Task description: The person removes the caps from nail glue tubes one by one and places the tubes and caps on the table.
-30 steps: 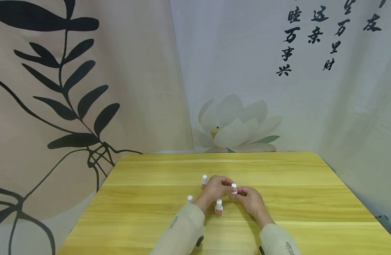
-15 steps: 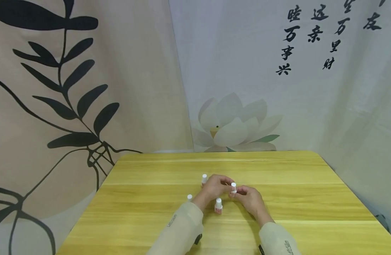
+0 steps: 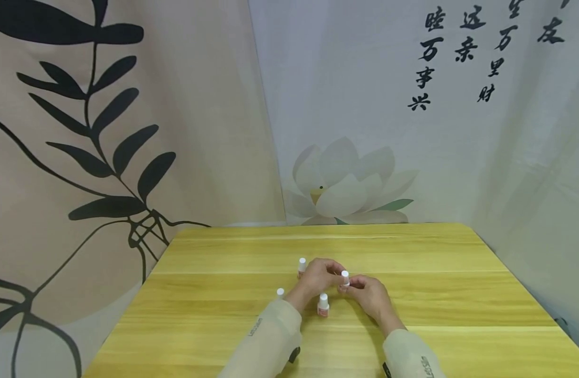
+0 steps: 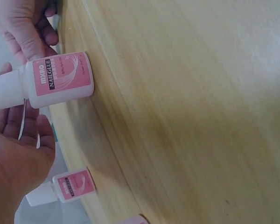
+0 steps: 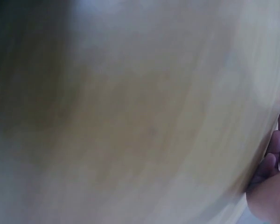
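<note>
Near the table's middle, my left hand (image 3: 319,277) and my right hand (image 3: 370,298) meet at a small white-capped nail glue bottle (image 3: 345,276), pinching it upright from both sides. Just in front of them stands another nail glue bottle (image 3: 323,305). In the left wrist view that pink-labelled bottle (image 4: 63,77) looms large and hides the held one. Beyond my left wrist is a third bottle (image 3: 302,266). A further one (image 3: 280,293) is mostly covered by the left sleeve. The right wrist view catches only part of my right hand (image 5: 270,186) and a pink-and-white sliver at its edge.
The bottles stand on a yellow wood-grain table (image 3: 213,299). Behind it hangs a pale curtain (image 3: 213,131) with printed leaves, a lotus and writing. Both forearms come in from the front edge in beige sleeves (image 3: 270,336).
Hands and bottles keep nearly the same places throughout. Only a slight shift of the whole head view shows.
</note>
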{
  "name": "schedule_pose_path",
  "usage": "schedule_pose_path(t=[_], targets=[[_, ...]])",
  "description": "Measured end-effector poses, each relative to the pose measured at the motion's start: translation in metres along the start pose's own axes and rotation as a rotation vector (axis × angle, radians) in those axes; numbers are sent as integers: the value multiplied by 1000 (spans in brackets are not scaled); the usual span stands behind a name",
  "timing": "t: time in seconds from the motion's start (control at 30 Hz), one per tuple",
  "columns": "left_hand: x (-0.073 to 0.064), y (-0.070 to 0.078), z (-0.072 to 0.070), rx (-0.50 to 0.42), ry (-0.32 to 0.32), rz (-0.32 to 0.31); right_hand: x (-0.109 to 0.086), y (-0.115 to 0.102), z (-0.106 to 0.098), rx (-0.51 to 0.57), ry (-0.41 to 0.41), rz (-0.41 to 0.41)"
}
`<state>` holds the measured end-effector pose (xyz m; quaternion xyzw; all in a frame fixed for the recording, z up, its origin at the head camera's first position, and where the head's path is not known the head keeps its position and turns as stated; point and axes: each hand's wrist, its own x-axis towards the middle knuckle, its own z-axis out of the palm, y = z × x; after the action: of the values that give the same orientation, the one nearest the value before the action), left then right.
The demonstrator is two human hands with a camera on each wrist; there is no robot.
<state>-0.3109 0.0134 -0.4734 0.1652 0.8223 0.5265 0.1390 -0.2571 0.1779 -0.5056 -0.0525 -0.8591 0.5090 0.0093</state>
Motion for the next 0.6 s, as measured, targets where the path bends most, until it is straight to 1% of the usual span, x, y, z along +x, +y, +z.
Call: schedule_pose_path(t=[0.23,0.4,0.6], targets=[[0,1,-1,-7,-25,-16,0,-1,-1,-13,-3,-7],[-1,1,-1,7,-21,-23,0,-1,0,-22,-2,-5],[0,1,1,11,-8,-13,0,0,0,-20,3,-1]])
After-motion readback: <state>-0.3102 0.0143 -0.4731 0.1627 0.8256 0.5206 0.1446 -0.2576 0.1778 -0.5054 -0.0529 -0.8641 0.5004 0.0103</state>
